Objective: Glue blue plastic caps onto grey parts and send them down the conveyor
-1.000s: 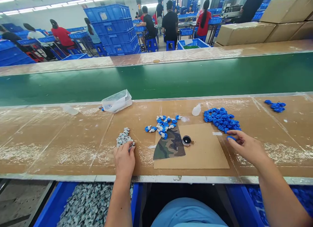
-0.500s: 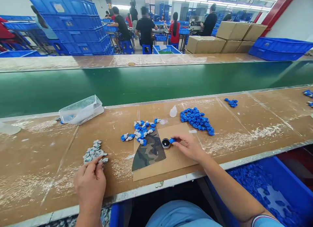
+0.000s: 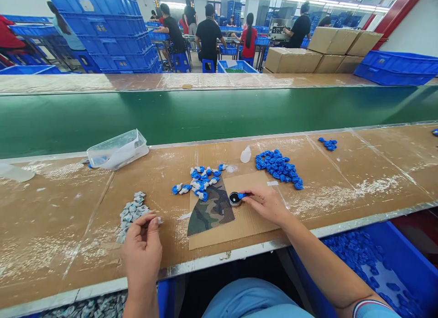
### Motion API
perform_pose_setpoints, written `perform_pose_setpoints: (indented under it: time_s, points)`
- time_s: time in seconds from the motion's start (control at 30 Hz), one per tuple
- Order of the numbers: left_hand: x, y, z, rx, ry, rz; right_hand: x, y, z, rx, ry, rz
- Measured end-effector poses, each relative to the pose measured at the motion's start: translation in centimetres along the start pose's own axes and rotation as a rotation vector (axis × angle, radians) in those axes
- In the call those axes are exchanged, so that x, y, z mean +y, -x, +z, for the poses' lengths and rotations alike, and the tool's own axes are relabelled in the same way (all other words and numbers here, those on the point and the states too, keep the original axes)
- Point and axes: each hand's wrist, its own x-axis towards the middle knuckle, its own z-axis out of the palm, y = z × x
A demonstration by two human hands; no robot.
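My left hand (image 3: 143, 238) pinches a small grey plastic piece (image 3: 159, 220), just right of a pile of grey pieces (image 3: 132, 213). Between the fingertips of my right hand (image 3: 263, 203) is a small blue plastic piece (image 3: 242, 195), held at the rim of a round dark-topped pot (image 3: 234, 199). The pot stands on a cardboard sheet (image 3: 253, 222), beside a camouflage-patterned piece (image 3: 212, 213). Behind that lies a cluster of joined blue-and-grey pieces (image 3: 201, 181). A heap of loose blue pieces (image 3: 278, 167) sits behind my right hand.
A clear plastic box (image 3: 118, 150) and a small whitish bottle (image 3: 245, 154) stand toward the green conveyor belt (image 3: 205, 112). Below the table edge are a blue bin (image 3: 407, 258) of blue pieces at right and many grey pieces (image 3: 92, 306) at left. Other people sit far back.
My left hand has lifted away from the grey pile and moved right with a grey piece. My right hand keeps the blue piece at the pot. The view has shifted slightly.
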Motion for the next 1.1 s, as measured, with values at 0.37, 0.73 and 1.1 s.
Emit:
perform_pose_setpoints:
  time_s: [0.37, 0.73, 1.1]
  points:
    - [3.9, 4.1, 5.7, -0.433, 0.689, -0.583, -0.3, 0.6, -0.2, 0.017, -0.065, 0.088]
    - [3.8, 5.7, 7.5, -0.512, 0.758, -0.633, -2.5, 2.1, 1.4, 0.033, -0.352, 0.157]
    - [2.9, 6.6, 7.9, -0.52, 0.679, -0.418, -3.0, 2.1, 2.4, -0.051, -0.311, 0.04]
